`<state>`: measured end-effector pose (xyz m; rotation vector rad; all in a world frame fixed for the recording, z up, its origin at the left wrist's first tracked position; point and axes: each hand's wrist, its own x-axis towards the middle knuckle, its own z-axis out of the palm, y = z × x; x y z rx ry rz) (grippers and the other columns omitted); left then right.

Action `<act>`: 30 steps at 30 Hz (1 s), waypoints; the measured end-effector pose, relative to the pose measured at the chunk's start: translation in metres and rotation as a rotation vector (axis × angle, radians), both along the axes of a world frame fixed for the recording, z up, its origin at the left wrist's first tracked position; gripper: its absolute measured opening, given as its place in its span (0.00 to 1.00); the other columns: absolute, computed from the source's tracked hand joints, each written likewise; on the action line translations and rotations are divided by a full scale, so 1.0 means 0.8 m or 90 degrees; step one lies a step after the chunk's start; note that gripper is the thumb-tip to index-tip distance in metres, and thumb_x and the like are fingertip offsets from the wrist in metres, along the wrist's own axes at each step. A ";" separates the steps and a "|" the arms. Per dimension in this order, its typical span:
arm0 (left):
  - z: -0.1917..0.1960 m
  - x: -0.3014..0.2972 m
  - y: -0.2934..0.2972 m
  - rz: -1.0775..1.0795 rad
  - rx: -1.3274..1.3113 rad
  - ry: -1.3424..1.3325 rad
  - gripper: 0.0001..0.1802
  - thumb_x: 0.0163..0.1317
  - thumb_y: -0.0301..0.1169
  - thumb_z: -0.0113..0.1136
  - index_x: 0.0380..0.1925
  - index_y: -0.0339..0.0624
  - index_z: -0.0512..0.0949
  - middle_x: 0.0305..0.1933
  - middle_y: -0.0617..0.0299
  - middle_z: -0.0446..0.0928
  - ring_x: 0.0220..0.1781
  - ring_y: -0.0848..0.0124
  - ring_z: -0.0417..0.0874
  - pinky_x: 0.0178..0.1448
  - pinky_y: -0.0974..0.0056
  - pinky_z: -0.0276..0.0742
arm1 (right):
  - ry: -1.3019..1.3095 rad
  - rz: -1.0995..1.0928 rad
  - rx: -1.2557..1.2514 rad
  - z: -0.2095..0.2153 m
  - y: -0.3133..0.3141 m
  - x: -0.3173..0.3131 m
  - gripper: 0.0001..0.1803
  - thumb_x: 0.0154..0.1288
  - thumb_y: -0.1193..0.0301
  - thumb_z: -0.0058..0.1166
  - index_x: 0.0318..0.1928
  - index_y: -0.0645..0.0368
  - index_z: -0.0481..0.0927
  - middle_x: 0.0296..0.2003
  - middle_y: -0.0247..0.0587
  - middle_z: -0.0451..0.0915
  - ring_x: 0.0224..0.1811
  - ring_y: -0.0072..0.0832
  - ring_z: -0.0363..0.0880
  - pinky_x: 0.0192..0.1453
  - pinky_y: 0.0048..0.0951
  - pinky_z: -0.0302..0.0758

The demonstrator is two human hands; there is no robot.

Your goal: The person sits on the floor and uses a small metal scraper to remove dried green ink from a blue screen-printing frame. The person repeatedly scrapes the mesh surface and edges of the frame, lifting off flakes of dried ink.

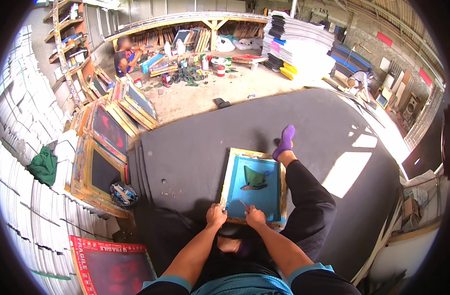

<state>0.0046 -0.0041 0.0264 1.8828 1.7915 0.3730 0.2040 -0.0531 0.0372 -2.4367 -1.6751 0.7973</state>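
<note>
A wooden screen-printing frame [226, 179] with blue mesh lies before me between my legs. Its near left corner is gripped by my left hand [216, 216], fingers curled round the wood. Over the near edge, my right hand [255, 217] is closed on a slim tool with a red part [245, 207]; its thin tip points up and left over the mesh. The exact kind of tool is too small to tell. On the mesh sits a crumpled green cloth [253, 177], with a small dark item [258, 187] against its near side.
I sit on a large dark mat [195, 142]. My purple-socked foot [285, 139] rests beside the frame's far right corner. More screen frames [107, 130] lean at the left, near stacked white sheets [18, 196]. A person [124, 59] crouches far left; another [360, 81] bends far right.
</note>
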 end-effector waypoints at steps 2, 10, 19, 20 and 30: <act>-0.005 -0.009 -0.011 -0.005 0.002 0.001 0.21 0.61 0.40 0.72 0.49 0.38 0.83 0.55 0.49 0.82 0.58 0.49 0.86 0.62 0.48 0.84 | 0.007 0.005 0.013 -0.019 -0.007 0.000 0.23 0.77 0.54 0.55 0.58 0.60 0.76 0.51 0.57 0.88 0.54 0.57 0.87 0.59 0.57 0.82; -0.005 -0.035 -0.018 -0.008 -0.043 0.011 0.22 0.59 0.45 0.73 0.50 0.46 0.85 0.58 0.51 0.83 0.61 0.51 0.85 0.63 0.48 0.83 | 0.050 -0.022 -0.007 -0.005 -0.005 -0.026 0.23 0.75 0.54 0.57 0.57 0.60 0.78 0.51 0.56 0.88 0.54 0.59 0.87 0.62 0.56 0.81; -0.020 -0.011 0.001 0.032 0.047 -0.047 0.28 0.65 0.52 0.69 0.57 0.45 0.81 0.54 0.50 0.82 0.57 0.47 0.84 0.59 0.45 0.82 | 0.105 -0.039 0.114 0.035 0.092 0.013 0.19 0.75 0.55 0.57 0.59 0.49 0.78 0.44 0.55 0.90 0.50 0.57 0.88 0.56 0.56 0.83; -0.026 -0.010 -0.001 0.028 0.067 -0.067 0.27 0.67 0.51 0.67 0.58 0.46 0.81 0.52 0.49 0.82 0.56 0.45 0.84 0.58 0.44 0.81 | 0.108 -0.022 0.127 0.033 0.104 0.020 0.18 0.76 0.56 0.56 0.60 0.47 0.77 0.44 0.55 0.90 0.49 0.58 0.88 0.55 0.57 0.83; -0.005 0.000 0.000 0.045 0.009 -0.030 0.26 0.70 0.46 0.65 0.62 0.43 0.81 0.52 0.52 0.82 0.56 0.49 0.85 0.59 0.47 0.82 | 0.019 0.117 0.106 0.032 0.217 0.041 0.21 0.81 0.58 0.49 0.70 0.35 0.76 0.45 0.54 0.88 0.45 0.55 0.90 0.51 0.55 0.85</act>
